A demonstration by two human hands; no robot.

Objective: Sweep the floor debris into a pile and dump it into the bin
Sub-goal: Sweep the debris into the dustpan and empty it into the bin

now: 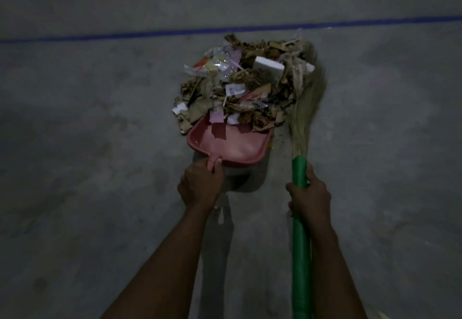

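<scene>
Head view: on the grey concrete floor (100, 143), near a blue line (150, 34), a heap of leaves and paper scraps (250, 88) is piled; the green-handled grass broom (299, 168) is gripped by the right hand (310, 200), the pink plastic dustpan (232, 146) by the left hand (200, 185).

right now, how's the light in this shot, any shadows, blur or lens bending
Head view: dim throughout and darkest at the edges, with the debris pile lit best; head view: the pink dustpan throws a dark shadow on the floor toward the left hand; head view: the blue floor line tilts without clearly bending; the broom bristles look soft.
</scene>
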